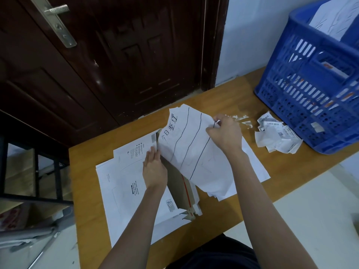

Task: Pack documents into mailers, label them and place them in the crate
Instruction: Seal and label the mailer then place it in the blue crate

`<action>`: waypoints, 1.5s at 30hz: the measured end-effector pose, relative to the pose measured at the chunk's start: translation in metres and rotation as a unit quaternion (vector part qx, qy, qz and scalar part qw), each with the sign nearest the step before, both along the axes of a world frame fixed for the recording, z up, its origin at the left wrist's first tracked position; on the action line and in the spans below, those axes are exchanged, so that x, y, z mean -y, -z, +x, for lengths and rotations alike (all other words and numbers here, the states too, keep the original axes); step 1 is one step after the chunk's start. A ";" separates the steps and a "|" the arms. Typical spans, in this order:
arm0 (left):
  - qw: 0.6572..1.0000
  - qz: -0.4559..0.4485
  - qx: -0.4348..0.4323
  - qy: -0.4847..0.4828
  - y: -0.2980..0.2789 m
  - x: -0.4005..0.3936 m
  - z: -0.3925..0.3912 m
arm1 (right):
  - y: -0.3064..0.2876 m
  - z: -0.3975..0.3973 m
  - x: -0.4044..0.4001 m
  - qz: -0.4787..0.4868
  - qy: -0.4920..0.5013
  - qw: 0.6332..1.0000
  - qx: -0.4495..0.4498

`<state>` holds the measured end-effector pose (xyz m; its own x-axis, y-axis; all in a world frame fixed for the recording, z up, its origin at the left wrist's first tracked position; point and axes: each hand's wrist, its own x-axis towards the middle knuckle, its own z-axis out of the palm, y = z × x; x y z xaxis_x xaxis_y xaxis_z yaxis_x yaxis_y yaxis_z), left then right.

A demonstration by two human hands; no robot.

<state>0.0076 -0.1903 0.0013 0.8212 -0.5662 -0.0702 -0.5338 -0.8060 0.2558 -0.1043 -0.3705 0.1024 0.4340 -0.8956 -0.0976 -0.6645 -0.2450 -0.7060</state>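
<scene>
Documents (196,150): white sheets, top one marked with hand-drawn black lines and handwritten characters; held tilted above the middle of the wooden table (91,195), lower edge going into the open mouth of a mailer.

Mailer (178,183): white card outside, brown inside, red tear strip along the opened flap; lies on top of a stack of flat white mailers (124,191) at the table's left half, printed panels facing up.

Right hand (225,133): fingers curled, pinching the upper right edge of the documents; wrist bent, forearm reaching in from the lower right, bare to the elbow.

Left hand (155,167): fingers straight and together, palm pressed flat against the mailer's white upper face just at the mouth, beside the lower left edge of the documents; forearm comes straight up from the lower centre.

More loose white sheets (256,164): lying flat under and to the right of the held documents.

Labels (275,134): crumpled heap of white barcode slips and backing paper, on the table just beside the crate.

Crate (310,90): blue perforated plastic, at the table's far right corner; white packed mailers (334,18) visible inside.

Door (108,55): dark brown, metal handle (56,22), behind the table.
</scene>
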 end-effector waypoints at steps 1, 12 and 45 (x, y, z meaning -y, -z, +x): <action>1.000 -0.012 -0.012 -0.007 0.000 0.000 -0.001 | -0.001 0.001 -0.002 0.001 -0.003 1.000 0.003; 1.000 -0.002 -0.010 -0.007 0.003 -0.008 0.002 | 0.019 0.011 -0.020 0.175 0.003 0.984 0.044; 0.998 -0.045 -0.032 -0.037 0.005 -0.017 0.010 | 0.085 0.012 -0.060 -0.124 -0.090 0.978 -0.139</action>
<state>0.0176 -0.1731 -0.0036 0.8567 -0.5102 -0.0755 -0.4535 -0.8149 0.3609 -0.0925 -0.3101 0.0170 0.5737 -0.8187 -0.0233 -0.7528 -0.5159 -0.4088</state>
